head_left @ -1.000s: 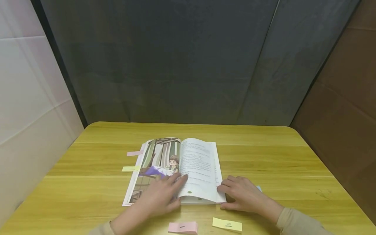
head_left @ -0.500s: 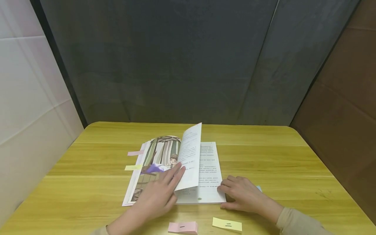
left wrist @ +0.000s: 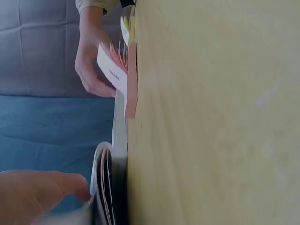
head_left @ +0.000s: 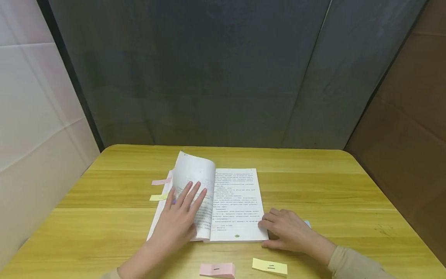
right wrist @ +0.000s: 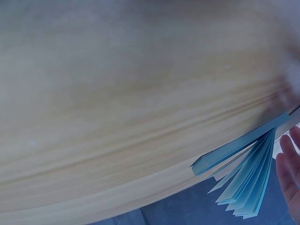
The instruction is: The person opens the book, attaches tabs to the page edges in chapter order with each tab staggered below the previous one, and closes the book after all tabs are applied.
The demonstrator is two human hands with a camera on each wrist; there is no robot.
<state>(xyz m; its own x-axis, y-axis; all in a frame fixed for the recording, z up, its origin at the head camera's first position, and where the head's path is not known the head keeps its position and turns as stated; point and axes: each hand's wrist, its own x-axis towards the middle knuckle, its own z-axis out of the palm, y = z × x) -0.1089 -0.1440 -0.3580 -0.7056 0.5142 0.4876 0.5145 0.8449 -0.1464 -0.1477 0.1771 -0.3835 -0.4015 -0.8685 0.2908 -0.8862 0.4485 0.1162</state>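
Observation:
On the wooden table lies an open book (head_left: 237, 205) with printed text on its right page. My left hand (head_left: 179, 221) is spread flat over a turned leaf (head_left: 195, 164) on the left side; the leaf's upper part still curves up off the pages. In the left wrist view, a thumb (left wrist: 70, 185) shows beside the curled page edges. At the lower right corner of the book, my right hand (head_left: 289, 230) holds the edge with bent fingers and thumb. A pink tab (head_left: 161, 181) and a yellow tab (head_left: 158, 197) stick out from the left edge.
In front of the book lie a pink sticky-note pad (head_left: 217, 269) and a yellow sticky-note pad (head_left: 270, 266), each with a dark mark. A blue sticky-note pad (right wrist: 243, 173) with fanned sheets lies by my right hand. A dark curtain (head_left: 209, 77) stands behind the table.
My left hand has swept a leaf from the right side over to the left, covering the picture page and exposing a new text page. The right hand stays in place.

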